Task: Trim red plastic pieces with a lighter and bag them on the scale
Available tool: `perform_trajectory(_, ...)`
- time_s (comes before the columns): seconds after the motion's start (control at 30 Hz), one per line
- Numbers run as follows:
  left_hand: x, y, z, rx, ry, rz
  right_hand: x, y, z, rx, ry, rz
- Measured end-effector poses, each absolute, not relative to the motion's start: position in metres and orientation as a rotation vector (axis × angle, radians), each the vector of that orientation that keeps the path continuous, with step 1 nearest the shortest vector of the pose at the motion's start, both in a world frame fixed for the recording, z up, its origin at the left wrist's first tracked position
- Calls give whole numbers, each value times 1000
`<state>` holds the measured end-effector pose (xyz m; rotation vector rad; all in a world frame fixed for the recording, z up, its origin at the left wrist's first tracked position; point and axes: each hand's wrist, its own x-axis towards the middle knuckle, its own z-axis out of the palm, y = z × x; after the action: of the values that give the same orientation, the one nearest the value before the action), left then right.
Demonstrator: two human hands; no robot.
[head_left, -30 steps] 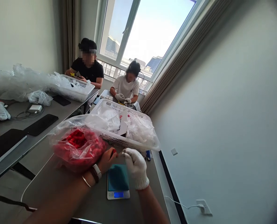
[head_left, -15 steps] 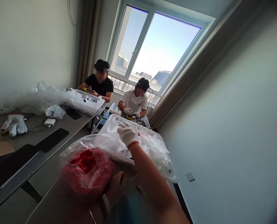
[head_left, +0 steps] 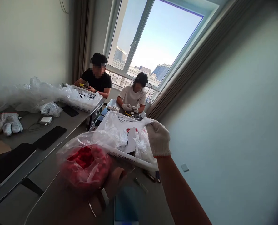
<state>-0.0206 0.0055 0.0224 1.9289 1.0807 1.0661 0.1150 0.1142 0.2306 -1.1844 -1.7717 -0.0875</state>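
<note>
My right hand [head_left: 158,137], in a white knit glove, is raised over the right end of the white slotted basket [head_left: 120,153] and pinches a thin clear plastic bag [head_left: 142,122] pulled up from the pile of bags inside. My bare left hand [head_left: 115,180], with a watch and a bracelet on the wrist, rests curled on the grey table beside a clear bag full of red parts [head_left: 85,165]. What its fingers hold is blurred. A teal-topped scale [head_left: 126,207] lies just in front of that hand.
Small tools [head_left: 149,177] lie on the table below the basket. The left table [head_left: 24,137] carries phones, a charger, a pair of gloves [head_left: 7,123], crumpled plastic and another basket [head_left: 81,100]. Two people work at the far tables by the window. A wall runs along the right.
My right hand went from the scale into the basket and now lifts a clear bag out to the right. My left hand stayed by the red bag. The camera tilted up.
</note>
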Motion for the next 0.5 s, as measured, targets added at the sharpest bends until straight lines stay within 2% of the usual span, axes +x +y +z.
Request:
perform_trajectory(0.17, -15, -19, 27, 2143, 1162, 1405, 149, 44, 210, -1126, -1825, 14)
perform_trajectory(0.33, -33, -35, 84, 2106, 1331, 1816, 176, -20, 181, -1071, -1837, 103)
perform_trajectory(0.4, -36, -39, 104, 2109, 1134, 1814, 183, -41, 169, -1003, -1845, 160)
perform_trajectory(0.5, -32, -46, 111, 2079, 922, 1597, 192, -68, 148, -1004, -1785, 242)
